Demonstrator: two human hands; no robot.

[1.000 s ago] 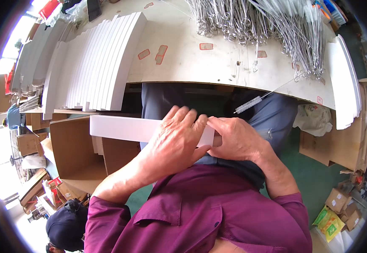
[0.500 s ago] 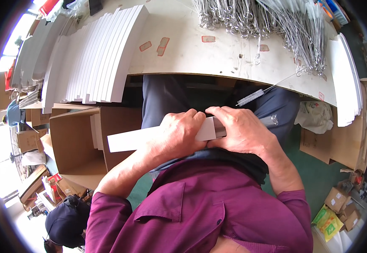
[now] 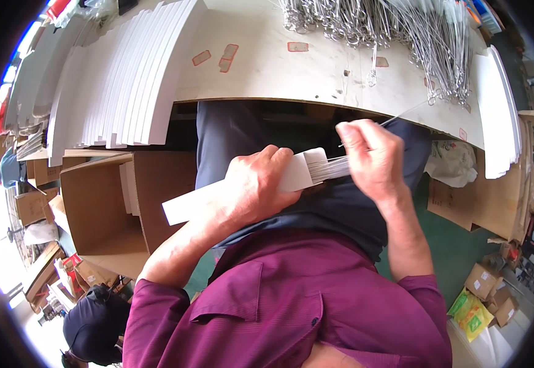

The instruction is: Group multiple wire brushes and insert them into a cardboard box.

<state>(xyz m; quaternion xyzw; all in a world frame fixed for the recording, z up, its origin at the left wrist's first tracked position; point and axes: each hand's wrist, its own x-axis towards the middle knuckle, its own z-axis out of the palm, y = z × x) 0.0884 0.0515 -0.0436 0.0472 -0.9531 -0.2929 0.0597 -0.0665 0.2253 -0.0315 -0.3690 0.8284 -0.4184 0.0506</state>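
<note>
Head view: a long white box [image 3: 196,202] is held slantwise above the lap by the left grip [image 3: 257,183], closed around it toward its right end. A bundle of thin wires [image 3: 330,167] is seen sticking out of that end, beside a flap [image 3: 316,157]. The right grip [image 3: 375,156] is placed just beyond, fingers curled; a wire-stemmed brush [image 3: 405,112], hung over the edge of the worktop [image 3: 251,70], is partly covered by it; whether it is pinched cannot be told. White cartons [image 3: 132,80] are lined up at left; looped wire brushes [image 3: 448,58] are heaped at top right.
</note>
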